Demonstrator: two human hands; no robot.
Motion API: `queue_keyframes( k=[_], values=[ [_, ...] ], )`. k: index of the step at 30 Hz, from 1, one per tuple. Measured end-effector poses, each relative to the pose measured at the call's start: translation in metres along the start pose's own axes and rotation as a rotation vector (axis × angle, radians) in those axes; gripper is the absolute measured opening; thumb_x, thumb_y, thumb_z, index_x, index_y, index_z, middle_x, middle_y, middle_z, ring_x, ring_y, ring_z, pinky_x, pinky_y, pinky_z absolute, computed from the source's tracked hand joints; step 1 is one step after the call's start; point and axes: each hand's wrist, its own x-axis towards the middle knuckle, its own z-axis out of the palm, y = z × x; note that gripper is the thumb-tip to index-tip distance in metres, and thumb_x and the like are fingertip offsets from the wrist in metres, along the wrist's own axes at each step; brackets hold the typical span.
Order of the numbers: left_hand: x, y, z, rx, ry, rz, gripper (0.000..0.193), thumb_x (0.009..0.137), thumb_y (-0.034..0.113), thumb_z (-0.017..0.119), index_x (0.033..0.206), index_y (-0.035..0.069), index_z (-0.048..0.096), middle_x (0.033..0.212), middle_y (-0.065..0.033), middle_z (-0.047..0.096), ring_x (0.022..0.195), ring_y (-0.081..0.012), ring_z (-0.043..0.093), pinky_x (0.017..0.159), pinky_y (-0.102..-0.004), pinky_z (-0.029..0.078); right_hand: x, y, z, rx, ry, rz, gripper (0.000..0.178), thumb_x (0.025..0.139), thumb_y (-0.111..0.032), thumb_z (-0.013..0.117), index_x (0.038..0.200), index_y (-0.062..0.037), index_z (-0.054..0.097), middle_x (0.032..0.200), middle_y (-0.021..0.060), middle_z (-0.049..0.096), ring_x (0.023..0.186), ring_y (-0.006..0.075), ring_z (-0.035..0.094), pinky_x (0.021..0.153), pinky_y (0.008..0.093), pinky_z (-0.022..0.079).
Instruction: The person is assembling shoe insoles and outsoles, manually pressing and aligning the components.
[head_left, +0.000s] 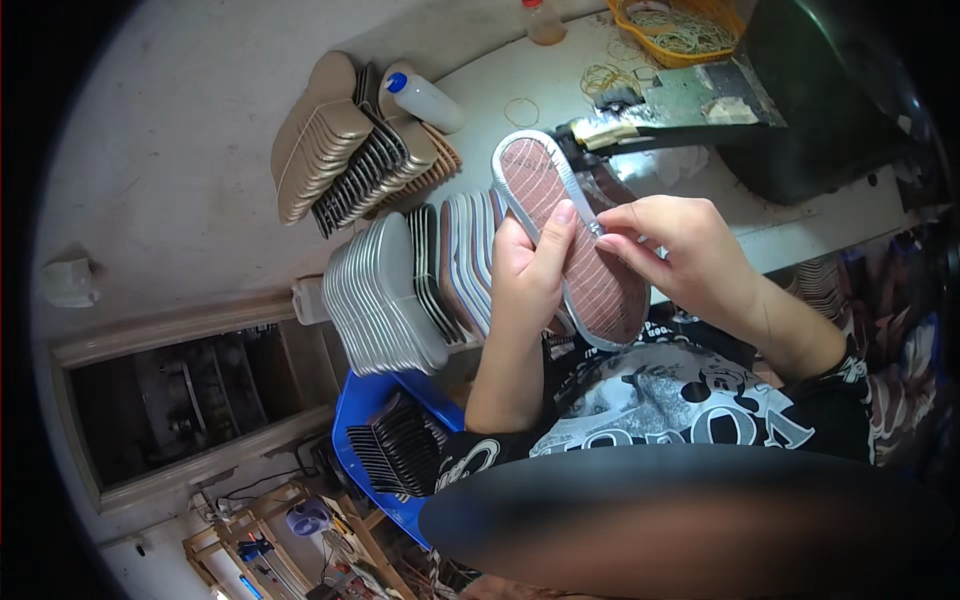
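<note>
A shoe insole (605, 290) with a brownish-pink, line-marked face and a silver rim is held up, tilted, in front of my chest. My left hand (532, 265) is closed round its left side, with the thumb pressed on the face. On the opposite edge, my right hand (680, 240) pinches the silver rim between thumb and fingertips. Just beyond the insole's far end is the narrow arm of a green machine (690, 105). Whatever the left fingers do behind the insole is hidden.
Stacked silver insoles (375, 290) lie at the table's left, beside banded tan and black ones (325, 140). A blue-capped bottle (430, 103) is near them. Farther back are a red-capped bottle (543, 25) and a yellow basket (655, 40) of rubber bands. A blue tub (360, 400) holds black pieces.
</note>
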Motion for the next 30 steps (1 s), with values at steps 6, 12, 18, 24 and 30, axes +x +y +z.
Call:
queue_keyframes(
  k=[6, 12, 18, 24, 30],
  values=[
    [-0.024, -0.012, 0.011, 0.38, -0.011, 0.156, 0.028, 0.094, 0.02, 0.057, 0.08, -0.004, 0.06, 0.064, -0.0052, 0.058, 0.059, -0.0067, 0.047, 0.053, -0.0254, 0.039, -0.003, -0.02, -0.016, -0.735, -0.422, -0.413, 0.011, 0.072, -0.012, 0.064, 0.069, -0.0044, 0.057, 0.066, 0.0099, 0.06, 0.063, 0.0245, 0.063, 0.057, 0.0353, 0.051],
    [-0.035, -0.015, 0.011, 0.219, 0.037, 0.136, 0.032, 0.094, 0.018, 0.056, 0.07, -0.002, 0.06, 0.058, -0.0008, 0.054, 0.053, -0.0053, 0.044, 0.047, -0.0265, 0.034, -0.01, -0.002, -0.012, 0.014, -0.284, 0.002, 0.011, 0.076, -0.011, 0.066, 0.073, -0.0036, 0.058, 0.066, 0.0027, 0.059, 0.059, 0.011, 0.058, 0.051, 0.0252, 0.045],
    [-0.042, -0.015, 0.019, 0.066, 0.082, 0.16, 0.032, 0.095, 0.019, 0.055, 0.069, 0.0, 0.061, 0.059, 0.0008, 0.056, 0.054, -0.0046, 0.045, 0.049, -0.0245, 0.036, -0.029, 0.011, -0.002, 0.679, -0.204, 0.424, 0.011, 0.086, -0.012, 0.066, 0.084, -0.003, 0.06, 0.064, -0.0032, 0.054, 0.058, 0.0026, 0.048, 0.051, 0.0184, 0.037],
    [-0.049, -0.024, 0.014, 0.238, 0.071, 0.218, 0.029, 0.096, 0.02, 0.055, 0.077, -0.001, 0.062, 0.063, -0.002, 0.059, 0.057, -0.0067, 0.049, 0.052, -0.0255, 0.039, -0.033, -0.006, -0.004, 0.149, -0.173, 0.122, 0.017, 0.082, -0.014, 0.071, 0.08, -0.0011, 0.061, 0.066, 0.0012, 0.056, 0.06, 0.007, 0.05, 0.055, 0.0238, 0.04],
    [-0.047, -0.026, 0.021, 0.584, 0.205, 0.421, 0.027, 0.093, 0.022, 0.057, 0.081, -0.002, 0.062, 0.065, -0.0132, 0.064, 0.057, -0.0246, 0.062, 0.054, -0.0358, 0.046, -0.036, -0.009, 0.001, -0.326, -0.068, -0.178, 0.011, 0.076, -0.011, 0.067, 0.075, -0.0019, 0.06, 0.07, 0.0099, 0.059, 0.064, 0.0237, 0.059, 0.058, 0.0352, 0.046]
  ],
)
